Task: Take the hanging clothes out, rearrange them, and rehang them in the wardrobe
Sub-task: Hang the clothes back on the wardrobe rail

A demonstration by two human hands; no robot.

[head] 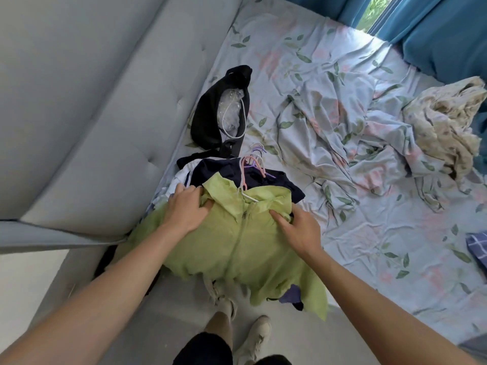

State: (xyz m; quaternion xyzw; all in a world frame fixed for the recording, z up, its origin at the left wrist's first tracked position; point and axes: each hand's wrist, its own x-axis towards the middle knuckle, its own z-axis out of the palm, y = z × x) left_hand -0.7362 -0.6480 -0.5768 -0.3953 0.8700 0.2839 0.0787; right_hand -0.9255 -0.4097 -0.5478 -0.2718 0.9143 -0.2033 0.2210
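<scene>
Your bed (369,233), under a floral sheet, fills the right and centre of the view, with a grey padded headboard (92,114) along its left edge and blue curtains (434,35) at the far side. The sheet is rumpled into folds across the middle, and a cream blanket (448,122) is bunched near the right edge; flatter sheet lies open to the right of your pile.

The pile (237,180) of clothes sits at the bed's near-left corner, just beside the headboard. On top is the green jacket (245,248), zip facing up, its hem hanging over the near edge toward your shoes (253,335) on the floor. Dark navy garments (276,180) show beneath it on the far side. A black garment (210,122) lies just beyond the pile, close to the headboard.

Pink, purple and white hangers (254,164) stick out of the far end of the pile, hooks pointing away from you.

Your left hand (187,206) rests on the jacket's left shoulder, fingers spread and lightly curled over the collar, thumb pressing into the fabric. Your right hand (297,227) lies on the right shoulder, fingers curling into the cloth at the far edge, thumb flat on the front.
</scene>
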